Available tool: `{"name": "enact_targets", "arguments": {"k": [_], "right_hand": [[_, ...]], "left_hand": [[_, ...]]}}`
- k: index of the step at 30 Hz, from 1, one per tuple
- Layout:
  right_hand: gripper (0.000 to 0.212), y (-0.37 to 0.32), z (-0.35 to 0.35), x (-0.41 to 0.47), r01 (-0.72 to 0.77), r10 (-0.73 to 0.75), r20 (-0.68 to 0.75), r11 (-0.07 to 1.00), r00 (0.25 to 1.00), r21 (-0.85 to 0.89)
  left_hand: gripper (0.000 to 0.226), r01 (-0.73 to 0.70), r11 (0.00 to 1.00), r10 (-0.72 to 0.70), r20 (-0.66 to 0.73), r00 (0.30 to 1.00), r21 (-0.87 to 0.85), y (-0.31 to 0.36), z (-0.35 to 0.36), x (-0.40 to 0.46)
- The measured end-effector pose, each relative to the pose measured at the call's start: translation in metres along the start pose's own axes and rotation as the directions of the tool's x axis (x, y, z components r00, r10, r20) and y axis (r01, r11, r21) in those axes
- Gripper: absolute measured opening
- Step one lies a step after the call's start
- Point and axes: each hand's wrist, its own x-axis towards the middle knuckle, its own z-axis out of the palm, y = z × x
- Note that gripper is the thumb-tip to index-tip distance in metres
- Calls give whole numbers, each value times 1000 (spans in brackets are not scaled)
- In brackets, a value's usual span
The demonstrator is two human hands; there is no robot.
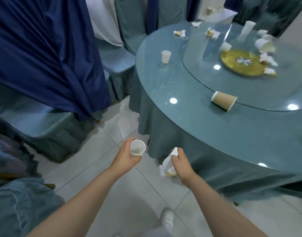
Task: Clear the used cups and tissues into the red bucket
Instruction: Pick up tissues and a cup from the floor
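Observation:
My left hand [125,158] grips a white paper cup [137,147], mouth up, over the floor tiles. Beside it, my right hand [181,164] holds crumpled white tissues [167,165] with a yellowish stain, just in front of the table's hanging cloth. On the round table [189,120] a white cup [166,56] stands upright near the far left rim. A brown cup [224,100] lies on its side at the edge of the glass turntable [259,98]. Several white cups [263,45] and crumpled tissues [180,33] lie around a gold plate [232,63]. No red bucket is in view.
Chairs in teal covers [44,124] stand at the left, one draped with dark blue cloth [44,53]. More covered chairs [117,60] line the back. Pale floor tiles [122,190] run between chairs and table. My white shoe [167,219] shows at the bottom.

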Motion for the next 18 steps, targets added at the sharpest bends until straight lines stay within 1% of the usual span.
{"name": "enact_targets", "arguments": {"k": [3,5,8,11,13,16,18], "right_hand": [[21,5,-45,9,-53,54,-32,998,998,28],[24,6,-75,16,-60,63,-56,997,996,53],[14,8,-120,26,-48,52,-90,998,995,37],[14,15,-159,36,-63,71,-95,995,993,78],[5,21,-179,41,-59,70,-112,994,991,96],[7,29,-204,50,-61,82,-162,990,983,129],[9,34,-219,54,-79,100,-181,990,978,120]], "left_hand": [[68,-57,998,57,4,998,-25,39,33,5],[69,-68,997,68,12,998,-23,64,55,10],[78,-66,998,66,25,997,-21,98,85,18],[79,-85,996,85,29,996,-9,126,111,27],[78,-103,995,103,27,994,-17,141,124,34],[81,-114,993,115,37,993,-40,160,143,45],[81,-121,992,123,46,991,-41,169,154,52]]}}
